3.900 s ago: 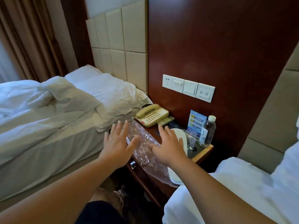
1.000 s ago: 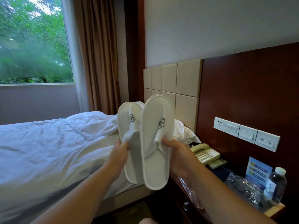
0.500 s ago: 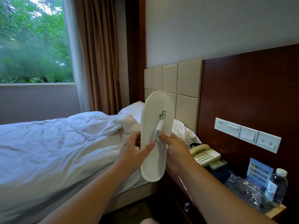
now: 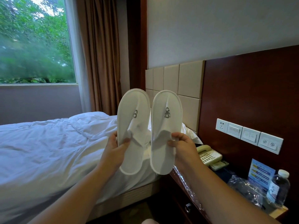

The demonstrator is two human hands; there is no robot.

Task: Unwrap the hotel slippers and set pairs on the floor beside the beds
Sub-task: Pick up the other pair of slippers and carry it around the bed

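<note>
Your left hand (image 4: 117, 147) grips the left slipper (image 4: 133, 131) and your right hand (image 4: 182, 145) the right slipper (image 4: 165, 131), both white, toes up, grey logos showing, raised above the bed (image 4: 48, 151). Your fingers hide part of each upper's edge.

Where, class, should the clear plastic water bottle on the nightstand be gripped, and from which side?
Grip the clear plastic water bottle around its straight midsection, fingers coming from the front, bed-facing side. It stands upright, with the blue card and wooden wall panel close behind and the crumpled wrapper to its left.

bare forearms (image 4: 77, 193); no sleeves
</note>
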